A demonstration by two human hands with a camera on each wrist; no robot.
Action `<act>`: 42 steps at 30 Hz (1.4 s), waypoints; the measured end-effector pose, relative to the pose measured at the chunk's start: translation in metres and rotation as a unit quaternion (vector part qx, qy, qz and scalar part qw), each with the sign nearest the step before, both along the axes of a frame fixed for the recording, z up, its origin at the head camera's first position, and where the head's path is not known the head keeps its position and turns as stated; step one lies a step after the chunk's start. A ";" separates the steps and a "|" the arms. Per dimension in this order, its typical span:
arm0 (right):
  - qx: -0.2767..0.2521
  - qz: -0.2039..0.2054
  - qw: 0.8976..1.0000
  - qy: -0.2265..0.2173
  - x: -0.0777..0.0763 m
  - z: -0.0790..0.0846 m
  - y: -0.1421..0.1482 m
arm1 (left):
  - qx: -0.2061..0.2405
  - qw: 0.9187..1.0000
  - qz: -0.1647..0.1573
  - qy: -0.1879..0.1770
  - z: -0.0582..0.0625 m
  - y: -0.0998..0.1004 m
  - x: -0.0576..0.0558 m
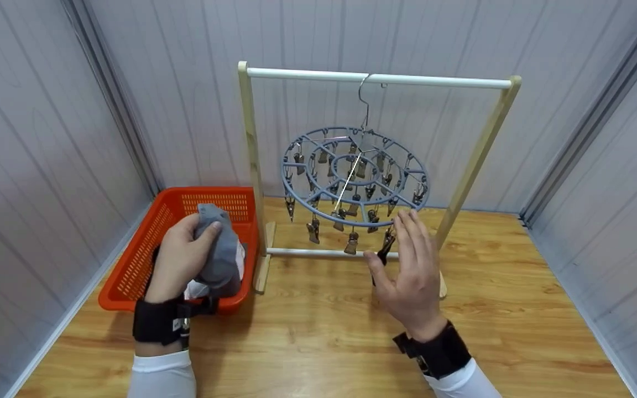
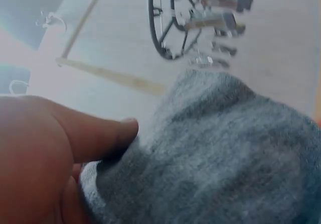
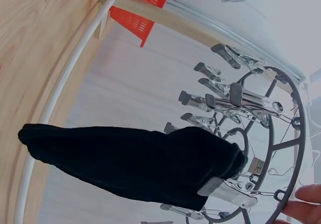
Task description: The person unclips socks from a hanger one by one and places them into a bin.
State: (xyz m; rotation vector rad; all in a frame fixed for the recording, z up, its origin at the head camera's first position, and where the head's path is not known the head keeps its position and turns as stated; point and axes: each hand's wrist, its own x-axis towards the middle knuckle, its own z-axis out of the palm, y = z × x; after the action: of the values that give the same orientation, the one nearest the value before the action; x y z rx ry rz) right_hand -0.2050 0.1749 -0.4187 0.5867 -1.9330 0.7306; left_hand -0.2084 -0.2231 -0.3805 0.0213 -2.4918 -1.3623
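Observation:
My left hand (image 1: 183,260) pinches a grey sock (image 1: 220,257) between thumb and fingers over the orange basket. In the left wrist view the grey sock (image 2: 215,153) fills the lower right, with its ribbed cuff near the thumb. A grey round clip hanger (image 1: 371,224) hangs by its hook, carrying several metal clips. At its near right edge, my right hand (image 1: 411,276) has its fingers fairly straight, with fingertips at the ring. One clip there holds a black sock (image 3: 135,158), largely hidden behind the right hand in the head view.
The orange basket (image 1: 208,189) stands at the left with white and grey fabric in it. A rack with wooden sides (image 1: 476,166) and a white top bar (image 1: 440,82) bears the hanger. Panelled walls enclose the wooden floor (image 1: 318,337).

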 end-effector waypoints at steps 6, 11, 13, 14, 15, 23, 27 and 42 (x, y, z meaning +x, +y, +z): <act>0.001 0.012 1.000 0.005 0.002 0.000 -0.003 | -0.023 0.999 0.020 -0.019 -0.006 -0.012 -0.003; 0.005 0.017 1.000 0.022 0.003 0.001 -0.004 | -0.005 0.998 0.002 -0.059 -0.009 -0.017 -0.006; 0.010 0.016 0.999 0.026 0.004 0.001 -0.005 | -0.006 0.997 -0.006 -0.072 -0.011 -0.018 -0.008; 0.011 0.017 0.999 0.026 0.004 0.001 -0.005 | -0.007 0.997 -0.009 -0.079 -0.012 -0.019 -0.009; 0.012 0.017 0.999 0.026 0.005 0.001 -0.005 | -0.009 0.996 -0.010 -0.083 -0.014 -0.019 -0.010; 0.026 0.021 0.999 0.032 0.009 0.000 -0.010 | -0.072 0.992 0.038 -0.101 -0.020 -0.023 -0.012; 0.032 0.028 0.999 0.034 0.010 -0.001 -0.011 | -0.099 0.987 0.074 -0.104 -0.020 -0.022 -0.012; 0.052 0.090 0.994 0.044 0.013 0.003 -0.012 | 0.009 0.999 0.030 -0.018 -0.009 0.006 -0.009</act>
State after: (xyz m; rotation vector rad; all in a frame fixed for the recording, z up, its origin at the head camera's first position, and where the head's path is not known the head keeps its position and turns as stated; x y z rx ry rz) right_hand -0.1917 0.1633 -0.4161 0.8529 -1.8607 0.7072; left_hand -0.2170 -0.2175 -0.3897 0.1245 -2.4885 -1.3708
